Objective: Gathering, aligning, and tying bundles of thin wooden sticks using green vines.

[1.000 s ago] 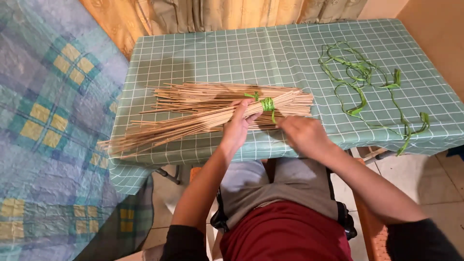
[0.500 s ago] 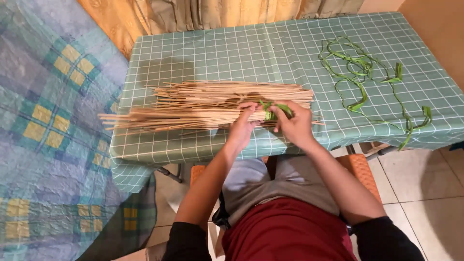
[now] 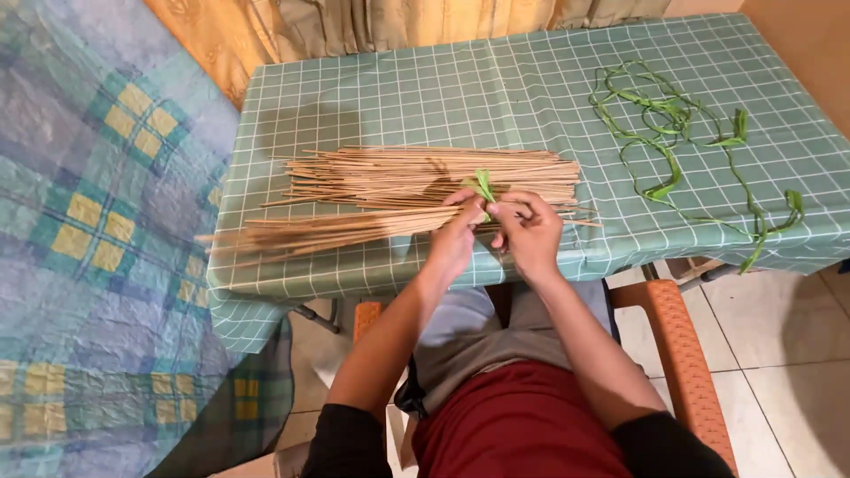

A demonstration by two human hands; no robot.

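A bundle of long thin tan sticks (image 3: 372, 190) lies across a table covered in a green checked cloth (image 3: 443, 88). A green strip tie (image 3: 483, 185) wraps the bundle near its right end. My left hand (image 3: 456, 237) and my right hand (image 3: 529, 230) meet at that tie, fingers pinched on its ends, with the front sticks gathered under them. The sticks fan out to the left, past the table's front edge.
Loose green strips (image 3: 673, 133) lie tangled on the right side of the table. A blue and yellow plaid cover (image 3: 80, 221) fills the left. An orange chair (image 3: 677, 336) is under me, over pale floor tiles (image 3: 779, 389). Curtains (image 3: 354, 26) hang behind the table.
My hands came together at the green tie, the right one moving left onto it. The front sticks have swung flatter along the table's edge.
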